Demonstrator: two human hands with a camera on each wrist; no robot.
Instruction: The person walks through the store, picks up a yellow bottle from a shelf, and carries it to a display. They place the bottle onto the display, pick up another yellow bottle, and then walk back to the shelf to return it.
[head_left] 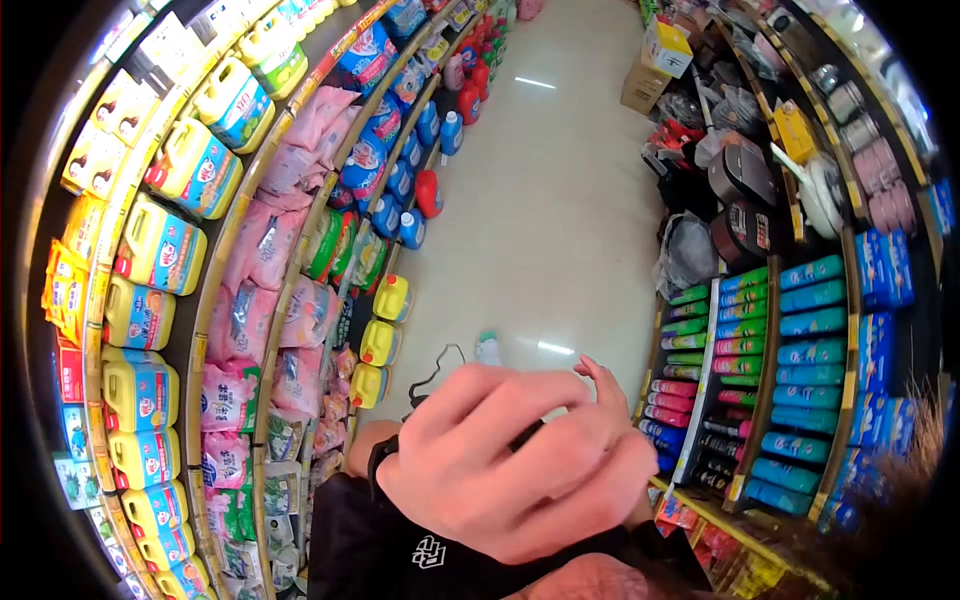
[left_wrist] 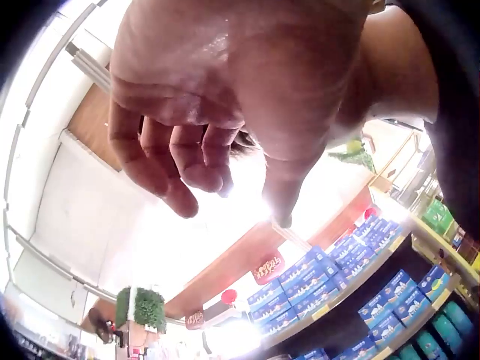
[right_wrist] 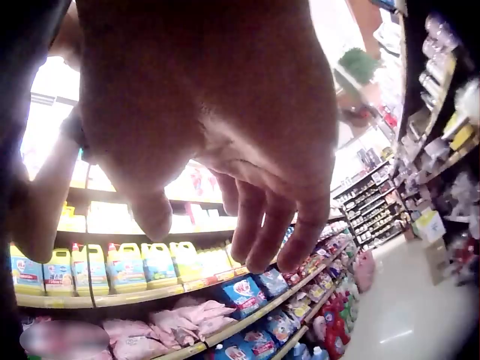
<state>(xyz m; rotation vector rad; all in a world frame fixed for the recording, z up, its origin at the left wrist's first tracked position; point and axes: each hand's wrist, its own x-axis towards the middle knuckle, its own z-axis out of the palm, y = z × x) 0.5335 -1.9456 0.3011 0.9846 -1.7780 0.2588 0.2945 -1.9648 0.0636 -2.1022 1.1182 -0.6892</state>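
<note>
My left hand (head_left: 520, 460) is raised close to the head camera, its back showing and its fingers bent. In the left wrist view the palm (left_wrist: 225, 67) faces that camera, with loosely curled fingers and nothing in them. Mostly hidden behind it in the head view, my right hand (head_left: 607, 388) shows only some fingers at the right. From the right wrist, the hand (right_wrist: 217, 142) hangs with relaxed fingers and an empty palm. A black band (head_left: 382, 455) circles the left wrist.
On the left, shelves bear yellow jugs (head_left: 152, 245), pink bags (head_left: 265, 240) and blue bottles (head_left: 388, 215). Right-hand shelves carry teal bottles (head_left: 808, 350), blue boxes (head_left: 875, 350) and pans (head_left: 820, 195). A tiled aisle floor (head_left: 545, 200) runs between; cardboard boxes (head_left: 645, 85) stand farther along.
</note>
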